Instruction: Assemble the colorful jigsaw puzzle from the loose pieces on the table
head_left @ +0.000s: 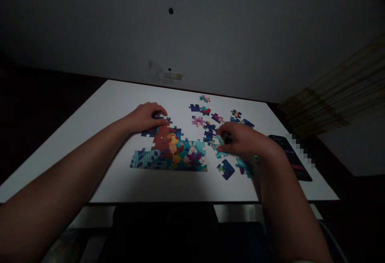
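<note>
Left hand (146, 117) is shut on a dark blue card puzzle piece (162, 117) beside joined pieces (168, 154); right hand's (245, 140) grip cannot be told.

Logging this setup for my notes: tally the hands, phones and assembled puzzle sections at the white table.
Hands: 2 (left hand, right hand)
Phones: 1 (black phone)
Assembled puzzle sections: 1 (assembled puzzle section)
Total: 4, leaving out the loose puzzle pieces, which the hands and overlaps hide too much to count.

left forearm (60, 183): bare, long, tapering to the wrist
right forearm (288, 207): bare, tapering to the wrist
left hand (146, 118): bare, slim-fingered
right hand (245, 142): bare, slim-fingered
</note>
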`<control>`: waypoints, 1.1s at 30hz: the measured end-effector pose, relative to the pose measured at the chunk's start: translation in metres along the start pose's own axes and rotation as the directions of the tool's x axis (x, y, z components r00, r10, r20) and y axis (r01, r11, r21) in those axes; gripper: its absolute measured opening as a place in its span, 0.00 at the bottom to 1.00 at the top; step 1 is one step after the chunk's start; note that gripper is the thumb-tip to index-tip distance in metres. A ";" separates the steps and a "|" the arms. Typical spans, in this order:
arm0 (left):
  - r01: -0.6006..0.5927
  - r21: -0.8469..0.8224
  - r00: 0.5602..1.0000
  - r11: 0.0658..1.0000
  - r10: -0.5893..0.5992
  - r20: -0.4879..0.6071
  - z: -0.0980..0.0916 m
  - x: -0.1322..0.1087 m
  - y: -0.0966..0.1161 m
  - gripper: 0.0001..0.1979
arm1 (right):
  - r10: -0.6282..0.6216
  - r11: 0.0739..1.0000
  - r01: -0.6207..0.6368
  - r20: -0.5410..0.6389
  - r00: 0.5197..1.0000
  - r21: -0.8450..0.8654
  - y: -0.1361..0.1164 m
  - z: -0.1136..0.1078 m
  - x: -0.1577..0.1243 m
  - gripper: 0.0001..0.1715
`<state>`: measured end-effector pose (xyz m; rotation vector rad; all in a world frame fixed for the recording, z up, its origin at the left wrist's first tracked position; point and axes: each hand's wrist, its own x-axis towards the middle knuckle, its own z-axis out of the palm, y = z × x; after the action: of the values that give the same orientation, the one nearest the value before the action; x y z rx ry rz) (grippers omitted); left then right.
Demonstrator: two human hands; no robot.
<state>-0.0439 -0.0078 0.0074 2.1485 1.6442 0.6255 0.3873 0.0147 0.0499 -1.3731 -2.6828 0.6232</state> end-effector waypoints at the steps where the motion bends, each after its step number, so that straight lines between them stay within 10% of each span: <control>1: -0.002 0.001 1.000 1.000 0.002 0.004 0.000 0.000 0.000 0.22 | -0.006 1.000 0.006 0.002 1.000 0.021 -0.001 -0.003 0.000 0.20; 9: -0.008 0.009 1.000 1.000 0.008 0.018 -0.001 0.001 -0.003 0.21 | -0.203 0.887 0.051 0.290 0.935 0.458 -0.026 -0.009 -0.012 0.04; 23: 0.002 0.042 0.998 0.999 -0.005 0.055 -0.006 0.000 0.004 0.25 | -0.158 0.984 0.131 0.260 0.953 0.120 -0.057 0.000 -0.008 0.05; 33: 0.083 0.045 0.996 0.996 -0.084 0.035 -0.005 0.000 0.000 0.24 | -0.147 0.976 0.098 0.253 0.956 0.194 -0.041 -0.013 -0.015 0.04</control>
<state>-0.0471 -0.0074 0.0115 2.0957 1.7327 0.5271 0.3687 -0.0143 0.0795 -1.1388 -2.7975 1.0770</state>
